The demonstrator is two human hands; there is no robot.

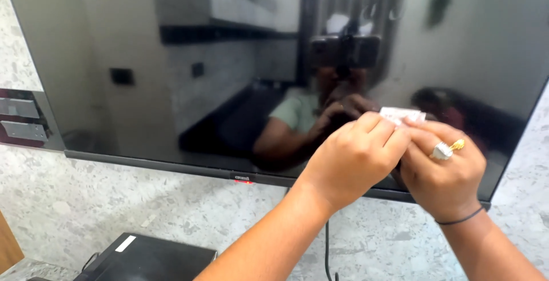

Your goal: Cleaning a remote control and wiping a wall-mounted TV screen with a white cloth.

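Head view, looking at a wall-mounted television (189, 58) with a dark, switched-off screen. Both of the person's hands are raised in front of the lower right part of the screen. The left hand (354, 158) is curled into a narrow, near-fist pose, its fingertips pinched on the left edge of a small white packet (402, 115). The right hand (443, 169) closes on the same packet from the right, fingers bent and tips pressed to its lower edge. The two hands touch each other at the knuckles, and the packet stands between their fingertips, close before the glass; whether it touches the screen cannot be told. The packet is flat, pale and crinkled, and only its upper part shows above the fingers.

The right hand wears a silver ring (441, 151) and a gold ring (457, 143) on neighbouring fingers, and a thin dark band (460, 219) circles its wrist.

The screen reflects the person's arms and a room behind. A thin black bezel (171, 166) runs along the lower edge of the television, with a small red light (244, 182) under its middle. A black cable (327, 246) hangs down from the bezel against the speckled stone wall (86, 201). At the near left, below the television, lies a flat black box (154, 258) with a white label. Grey metal brackets (20, 121) sit on the wall at far left.
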